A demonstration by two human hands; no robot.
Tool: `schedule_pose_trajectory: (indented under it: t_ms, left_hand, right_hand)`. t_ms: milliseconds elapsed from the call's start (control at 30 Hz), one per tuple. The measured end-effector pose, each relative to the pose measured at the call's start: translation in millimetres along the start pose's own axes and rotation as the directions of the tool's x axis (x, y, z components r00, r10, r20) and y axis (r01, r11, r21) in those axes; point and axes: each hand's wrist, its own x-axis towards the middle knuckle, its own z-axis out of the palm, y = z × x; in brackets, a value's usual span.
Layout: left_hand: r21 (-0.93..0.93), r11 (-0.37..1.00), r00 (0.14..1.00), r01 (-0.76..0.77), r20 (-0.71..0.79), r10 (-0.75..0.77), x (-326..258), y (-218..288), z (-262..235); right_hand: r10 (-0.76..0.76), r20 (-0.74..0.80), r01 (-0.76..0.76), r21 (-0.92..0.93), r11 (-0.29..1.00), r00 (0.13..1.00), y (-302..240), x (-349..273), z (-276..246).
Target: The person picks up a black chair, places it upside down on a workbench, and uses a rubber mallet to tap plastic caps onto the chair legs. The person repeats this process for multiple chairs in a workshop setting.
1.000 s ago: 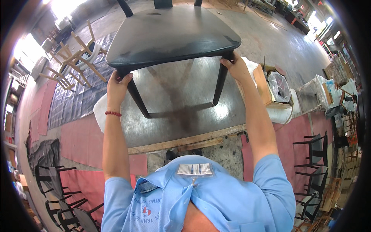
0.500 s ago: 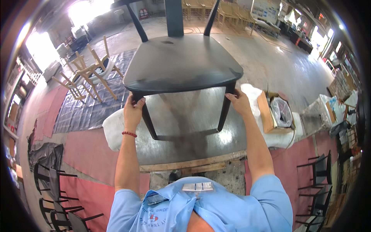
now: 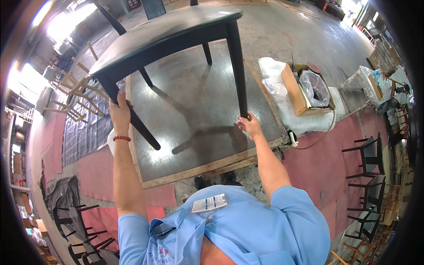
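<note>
I have the black wooden chair [image 3: 165, 37] over the metal-topped worktable [image 3: 210, 159], its backrest toward the worktable's far side and its front legs toward the near edge; whether its feet touch the worktable top I cannot tell. The left hand [image 3: 119, 110], above the worktable's left edge, is closed round the upper part of the left front leg (a red bead bracelet [image 3: 122, 138] sits on that wrist); the right hand [image 3: 251, 126], over the worktable's near right part, has its fingers curled in at the foot of the right front leg, though I cannot tell whether they grip it or only touch it. Just right of the worktable I see a cardboard box [image 3: 293, 88] with a clear plastic bag [image 3: 314, 84] in it, on a white sheet [image 3: 270, 67]; well left of the worktable stand pale wooden chair frames [image 3: 79, 91]; well to its right, black chairs [image 3: 370, 154] stand by a red floor mat [image 3: 318, 170].
</note>
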Motion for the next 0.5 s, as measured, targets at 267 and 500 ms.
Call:
schedule_pose_trajectory:
  t_ms: [267, 500]
  left_hand:
    - [0.148, 0.989, 0.999, 0.025, 0.036, -0.031, 46, 39, 0]
    - [0.155, 0.981, 0.991, 0.113, 0.058, -0.123, 72, 52, 1]
  right_hand:
    - [-0.056, -0.109, 0.081, 0.235, 0.969, 0.992, -16, -2, 24]
    - [-0.066, -0.281, 0.097, 0.096, 0.991, 0.957, -28, 10, 9]
